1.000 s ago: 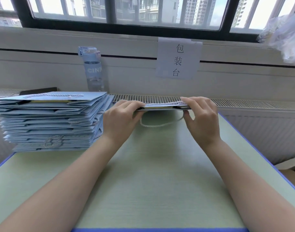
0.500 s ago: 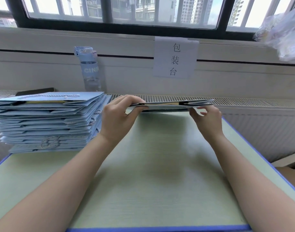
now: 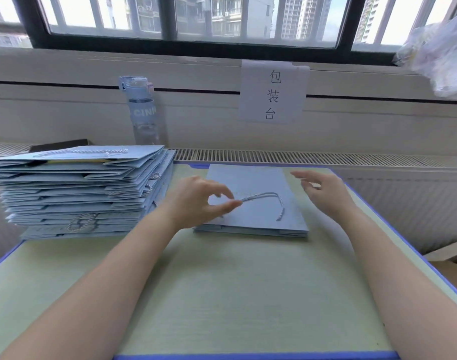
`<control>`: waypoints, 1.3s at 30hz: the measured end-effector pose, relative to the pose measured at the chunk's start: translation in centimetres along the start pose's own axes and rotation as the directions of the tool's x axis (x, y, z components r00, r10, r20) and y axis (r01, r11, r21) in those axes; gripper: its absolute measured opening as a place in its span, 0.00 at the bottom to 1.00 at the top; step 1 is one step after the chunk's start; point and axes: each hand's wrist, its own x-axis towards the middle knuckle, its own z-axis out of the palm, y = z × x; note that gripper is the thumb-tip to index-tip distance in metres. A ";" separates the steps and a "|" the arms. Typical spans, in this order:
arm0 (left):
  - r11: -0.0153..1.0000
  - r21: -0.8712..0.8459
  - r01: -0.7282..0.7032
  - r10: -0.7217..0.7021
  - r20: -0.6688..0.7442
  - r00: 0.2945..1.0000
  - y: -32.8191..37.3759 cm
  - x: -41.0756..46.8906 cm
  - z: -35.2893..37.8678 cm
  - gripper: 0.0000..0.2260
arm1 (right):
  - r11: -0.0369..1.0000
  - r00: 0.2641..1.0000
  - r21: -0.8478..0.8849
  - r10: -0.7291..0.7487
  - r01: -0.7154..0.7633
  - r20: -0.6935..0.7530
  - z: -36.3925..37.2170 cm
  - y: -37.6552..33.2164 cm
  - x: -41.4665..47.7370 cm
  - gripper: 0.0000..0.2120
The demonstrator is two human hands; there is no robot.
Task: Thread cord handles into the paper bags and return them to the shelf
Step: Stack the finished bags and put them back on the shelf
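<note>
- Blue paper bag [image 3: 250, 183] lies flat on the green table [image 3: 222, 294], long side running away from the person, just right of the stack of bags [image 3: 74, 190].
- On top of it lies the cord [image 3: 263, 196]. It runs rightward from the left hand [image 3: 196, 198], then bends toward the person.
- Left hand pinches one cord end between thumb and forefinger.
- Right hand [image 3: 326, 193] hovers above the bag's right edge, fingers spread, holding nothing.
- I think the free end, lying to the right, suits the right hand better.
</note>
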 end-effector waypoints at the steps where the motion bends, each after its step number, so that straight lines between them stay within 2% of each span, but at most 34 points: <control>1: 0.999 -0.028 0.034 -0.035 -0.029 0.999 0.2 0.2 0.5 0.26 | 0.999 0.999 0.004 -0.032 0.032 0.026 0.6 -0.7 -0.3 0.16; 2: 0.996 -0.043 0.082 -0.082 0.000 0.997 0.4 0.3 1.0 0.26 | 0.996 0.994 -0.022 -0.079 0.081 0.077 1.4 -1.3 -0.5 0.15; 4: 0.984 0.079 0.162 -0.176 0.234 0.956 0.8 0.3 2.4 0.27 | 0.976 0.959 -0.142 -0.123 0.163 0.256 3.3 -2.0 -0.9 0.20; 5: 0.970 0.173 0.169 -0.222 0.355 0.908 0.9 0.2 3.1 0.29 | 0.946 0.926 -0.260 -0.088 0.193 0.366 4.2 -2.1 -1.0 0.23; 7: 0.950 0.258 0.178 -0.284 0.470 0.836 0.9 0.0 4.0 0.31 | 0.836 0.867 -0.488 0.031 0.250 0.497 5.6 -1.9 -1.1 0.27; 9: 0.942 0.267 0.202 -0.310 0.466 0.829 0.8 -0.1 4.1 0.31 | 0.800 0.865 -0.543 0.061 0.256 0.497 5.9 -1.9 -1.1 0.28; 11: 0.940 0.264 0.218 -0.312 0.399 0.862 0.8 -0.1 4.0 0.33 | 0.824 0.900 -0.511 0.002 0.246 0.436 5.8 -1.9 -1.3 0.29; 13: 0.944 0.216 0.249 -0.309 0.320 0.895 0.9 -0.2 3.9 0.35 | 0.825 0.901 -0.509 -0.002 0.247 0.434 5.6 -1.9 -1.4 0.28; 14: 0.943 0.190 0.275 -0.324 0.320 0.890 0.9 -0.2 3.9 0.34 | 0.821 0.885 -0.516 0.027 0.246 0.464 5.6 -1.9 -1.3 0.28; 17: 0.928 0.239 0.285 -0.365 0.441 0.820 0.9 0.1 4.1 0.32 | 0.821 0.855 -0.518 0.074 0.240 0.513 5.6 -1.9 -1.1 0.27; 21: 0.927 0.203 0.315 -0.374 0.442 0.815 1.1 0.0 4.0 0.31 | 0.845 0.877 -0.494 0.064 0.207 0.477 5.6 -1.9 -1.3 0.25; 24: 0.903 0.075 0.423 -0.414 0.414 0.811 1.1 -0.2 3.8 0.34 | 0.878 0.916 -0.471 0.118 0.085 0.384 5.7 -1.8 -1.2 0.28; 26: 0.830 -0.122 0.545 -0.477 0.352 0.805 1.2 0.2 3.4 0.33 | 0.892 0.923 -0.451 0.198 -0.030 0.330 5.8 -1.7 -0.8 0.30; 29: 0.649 -0.397 0.649 -0.602 0.254 0.757 0.9 0.6 3.0 0.31 | 0.878 0.920 -0.478 0.218 -0.038 0.327 6.1 -1.6 -0.8 0.30; 33: 0.479 -0.507 0.717 -0.699 0.274 0.661 0.4 0.7 2.5 0.33 | 0.914 0.920 -0.403 0.199 -0.050 0.337 6.2 -1.8 -0.8 0.35; 37: 0.247 -0.490 0.836 -0.764 0.432 0.479 0.2 2.6 1.3 0.34 | 0.924 0.904 -0.367 0.242 -0.104 0.352 5.9 -2.1 -0.3 0.36; 39: 0.186 -0.488 0.853 -0.754 0.485 0.442 -0.3 3.6 0.5 0.29 | 0.938 0.898 -0.303 0.271 -0.166 0.347 5.6 -2.5 0.2 0.34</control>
